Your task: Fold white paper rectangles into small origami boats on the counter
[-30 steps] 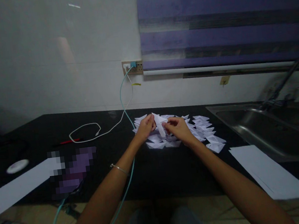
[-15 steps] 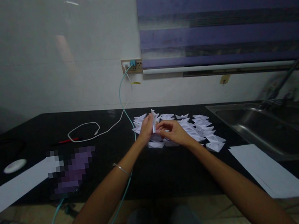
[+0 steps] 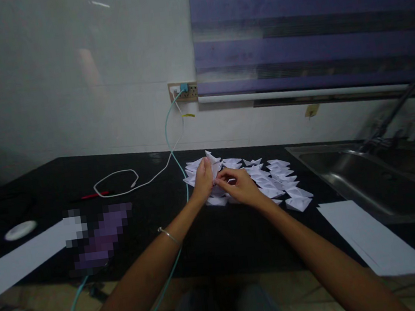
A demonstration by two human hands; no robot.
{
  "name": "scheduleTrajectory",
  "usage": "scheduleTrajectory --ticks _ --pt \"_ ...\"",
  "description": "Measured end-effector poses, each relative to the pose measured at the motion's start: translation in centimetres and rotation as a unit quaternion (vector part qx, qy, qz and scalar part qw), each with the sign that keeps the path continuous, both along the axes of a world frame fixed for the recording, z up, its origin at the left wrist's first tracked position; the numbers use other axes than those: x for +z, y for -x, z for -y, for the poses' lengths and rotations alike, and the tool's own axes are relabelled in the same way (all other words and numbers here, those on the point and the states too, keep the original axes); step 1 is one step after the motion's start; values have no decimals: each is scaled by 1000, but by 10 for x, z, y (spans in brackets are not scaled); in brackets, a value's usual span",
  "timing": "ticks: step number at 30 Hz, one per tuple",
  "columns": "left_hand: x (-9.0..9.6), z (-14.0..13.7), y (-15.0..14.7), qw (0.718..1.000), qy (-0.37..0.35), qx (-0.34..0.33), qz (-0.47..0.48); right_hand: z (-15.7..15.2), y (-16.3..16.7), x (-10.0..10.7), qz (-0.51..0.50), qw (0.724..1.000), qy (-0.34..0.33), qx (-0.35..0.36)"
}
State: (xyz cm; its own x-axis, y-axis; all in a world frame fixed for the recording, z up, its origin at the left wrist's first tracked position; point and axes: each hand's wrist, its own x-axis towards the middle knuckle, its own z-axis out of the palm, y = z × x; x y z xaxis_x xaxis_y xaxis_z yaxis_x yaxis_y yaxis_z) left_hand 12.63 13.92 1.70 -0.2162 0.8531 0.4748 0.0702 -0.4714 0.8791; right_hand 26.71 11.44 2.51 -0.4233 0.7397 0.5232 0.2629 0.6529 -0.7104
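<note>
Between my two hands is a folded white paper piece point(image 3: 212, 164), its pointed tip sticking up above the fingers. My left hand point(image 3: 203, 180) is closed around its left side, with the thumb up along it. With thumb and fingertips together, my right hand point(image 3: 240, 184) pinches the paper's lower right edge. Several finished-looking paper boats point(image 3: 267, 183) lie in rows on the dark counter point(image 3: 241, 242) behind and to the right of my hands. My hands hide part of these rows.
White paper sheets point(image 3: 369, 236) lie at the right, beside a steel sink point(image 3: 331, 175) with a faucet point(image 3: 395, 112). To the left are a white cable point(image 3: 150, 178), a red pen point(image 3: 95, 195), a white round object point(image 3: 20, 230) and a paper strip point(image 3: 34, 255). A teal cable point(image 3: 167, 130) crosses the counter.
The folded paper has turned slightly, its tip leaning more to the left and a broader face showing. My right hand's fingertips have shifted a little left along its lower edge.
</note>
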Motion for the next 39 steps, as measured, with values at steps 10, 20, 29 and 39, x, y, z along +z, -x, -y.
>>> scheduleTrajectory --ticks 10,20,29,39 --pt "3 6 -6 987 98 -117 57 -13 -2 -6 -66 996 1 -67" --pt "12 3 3 979 100 -124 125 -8 -3 -4 -66 997 15 -48" --pt "-1 -9 11 970 65 -194 134 -11 -5 0 -105 989 -4 -103" --pt "11 -9 9 944 174 -232 154 -8 -16 4 41 987 -131 -88"
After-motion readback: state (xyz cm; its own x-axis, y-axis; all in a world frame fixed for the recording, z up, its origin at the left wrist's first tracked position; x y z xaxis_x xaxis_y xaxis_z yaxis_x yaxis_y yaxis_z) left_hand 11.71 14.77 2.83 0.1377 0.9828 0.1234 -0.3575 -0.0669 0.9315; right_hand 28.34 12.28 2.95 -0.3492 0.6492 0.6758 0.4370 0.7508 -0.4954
